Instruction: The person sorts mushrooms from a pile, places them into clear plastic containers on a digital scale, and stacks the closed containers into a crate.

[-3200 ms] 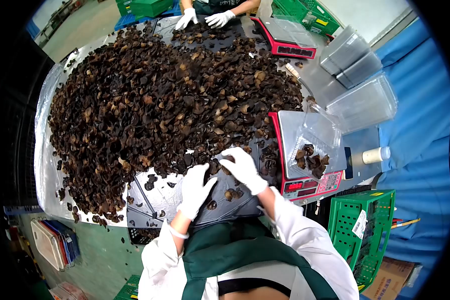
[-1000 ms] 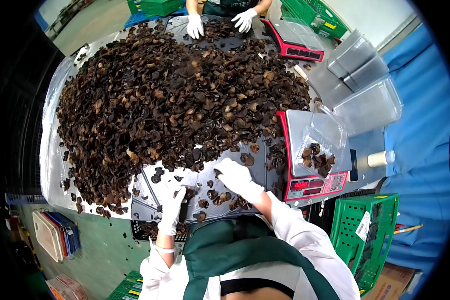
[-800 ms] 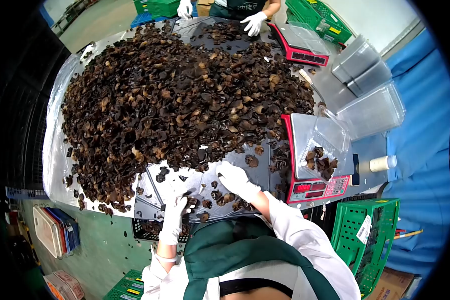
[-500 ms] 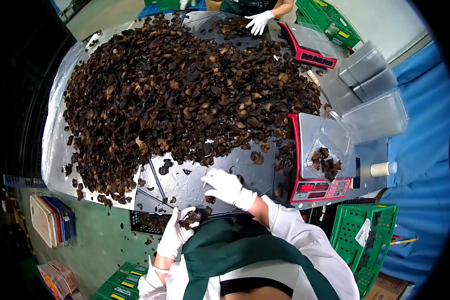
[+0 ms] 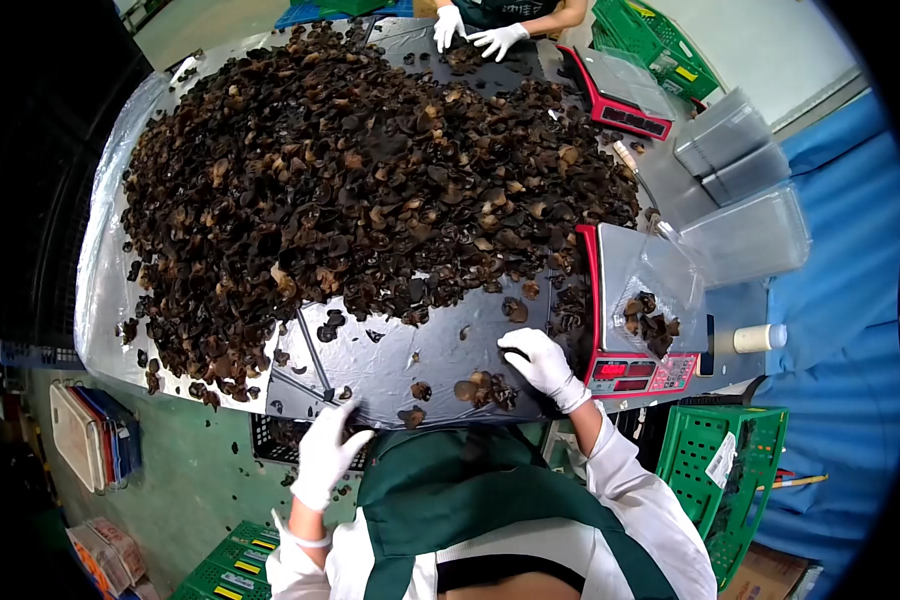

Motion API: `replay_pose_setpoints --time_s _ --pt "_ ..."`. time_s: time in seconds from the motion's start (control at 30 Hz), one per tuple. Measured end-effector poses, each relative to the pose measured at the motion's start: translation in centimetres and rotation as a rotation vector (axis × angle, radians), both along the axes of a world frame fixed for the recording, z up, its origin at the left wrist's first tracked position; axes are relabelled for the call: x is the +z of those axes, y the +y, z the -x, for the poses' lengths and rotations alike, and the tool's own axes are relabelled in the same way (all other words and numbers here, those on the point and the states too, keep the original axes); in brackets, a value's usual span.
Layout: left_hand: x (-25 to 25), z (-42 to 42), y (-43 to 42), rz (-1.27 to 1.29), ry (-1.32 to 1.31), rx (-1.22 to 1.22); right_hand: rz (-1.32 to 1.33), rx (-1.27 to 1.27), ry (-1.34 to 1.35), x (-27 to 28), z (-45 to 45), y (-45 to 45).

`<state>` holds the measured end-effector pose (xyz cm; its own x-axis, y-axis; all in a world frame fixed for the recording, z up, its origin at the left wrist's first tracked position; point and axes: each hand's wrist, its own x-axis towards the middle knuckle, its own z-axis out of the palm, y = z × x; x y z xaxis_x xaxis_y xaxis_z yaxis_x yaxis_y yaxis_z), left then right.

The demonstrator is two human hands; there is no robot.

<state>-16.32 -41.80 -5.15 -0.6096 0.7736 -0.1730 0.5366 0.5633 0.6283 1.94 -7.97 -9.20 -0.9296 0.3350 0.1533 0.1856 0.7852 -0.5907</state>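
A big heap of dark brown fungus pieces [image 5: 370, 170] covers much of the table [image 5: 390, 360]. My left hand [image 5: 326, 452], in a white glove, is at the table's front edge above a black crate [image 5: 275, 440]; its thumb and fingers are apart and nothing shows in it. My right hand [image 5: 542, 366], also gloved, rests near the red scale's left side with curved, parted fingers, holding nothing visible. Between the hands lies a small cluster of loose pieces [image 5: 486, 390]. On the red scale [image 5: 620, 372] sits a clear plastic box [image 5: 660, 285] with several pieces inside.
Across the table a co-worker's gloved hands [image 5: 498, 40] touch some pieces beside a second red scale [image 5: 625, 115]. Clear boxes [image 5: 725, 135] are stacked at the right, near a white bottle [image 5: 760, 338] and a phone [image 5: 706, 345]. A green crate [image 5: 720, 470] stands at the lower right.
My left hand held dark pieces and is now without them, lower and further left. My right hand has moved right, toward the scale. The co-worker's two hands have come together over the pieces.
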Motion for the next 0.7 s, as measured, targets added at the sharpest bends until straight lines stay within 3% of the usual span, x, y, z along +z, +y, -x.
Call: replay_pose_setpoints --time_s 0.17,0.3,0.4,0.5,0.57,0.63,0.7 --pt "-2.1 -1.6 6.4 -0.019 0.004 -0.311 0.086 -0.094 -0.140 1.4 -1.2 -1.7" --pt "-4.3 -1.8 8.7 0.006 0.018 -0.368 -0.101 -0.011 -0.157 1.5 -2.0 -4.6" --pt "-6.0 -2.2 10.9 -0.239 -0.069 -0.243 -0.135 -0.060 -0.170 0.1 -2.0 -4.3" --pt "-4.3 -3.3 14.1 -0.458 -0.270 -0.429 -0.063 -0.119 -0.203 0.2 -1.4 -2.9" --pt "-2.7 -3.7 15.3 -0.415 -0.083 -0.537 -0.134 -0.007 -0.245 1.4 -1.3 -1.4" --pt "-3.5 -2.3 16.9 -0.452 0.143 -0.463 -0.215 0.015 -0.252 1.8 -1.2 -0.2" --pt "-5.6 -1.0 18.8 -0.453 0.245 -0.376 -0.037 -0.039 -0.175 2.0 0.1 1.0"
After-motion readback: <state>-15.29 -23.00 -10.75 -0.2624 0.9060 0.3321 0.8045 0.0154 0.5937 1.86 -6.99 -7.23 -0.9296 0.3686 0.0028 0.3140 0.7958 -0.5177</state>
